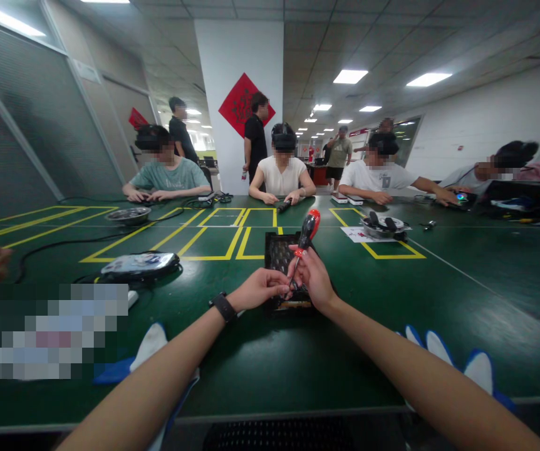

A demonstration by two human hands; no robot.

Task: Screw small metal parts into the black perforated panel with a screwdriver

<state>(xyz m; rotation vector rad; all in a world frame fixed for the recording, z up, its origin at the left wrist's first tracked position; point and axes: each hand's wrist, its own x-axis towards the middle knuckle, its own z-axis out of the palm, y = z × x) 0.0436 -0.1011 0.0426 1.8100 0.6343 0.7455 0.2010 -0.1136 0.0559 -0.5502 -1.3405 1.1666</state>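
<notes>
A red-and-black-handled screwdriver point(309, 229) is being held aslant by the right hand point(316, 279) over a black rectangular tray point(275, 247) on the dark green table point(364, 351); the left hand point(261, 288) is being pinched narrow near its tip, on what cannot be told. The tray is being partly hidden by both hands, and blue-and-white gloves point(479, 371) are being overlapped by the forearms point(178, 360).

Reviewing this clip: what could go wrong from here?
The screwdriver angles down to the fingertips of the left hand, so a slip might jab them. The right hand holds it low, most of the handle above its grip, so it could wobble over the black tray.
</notes>
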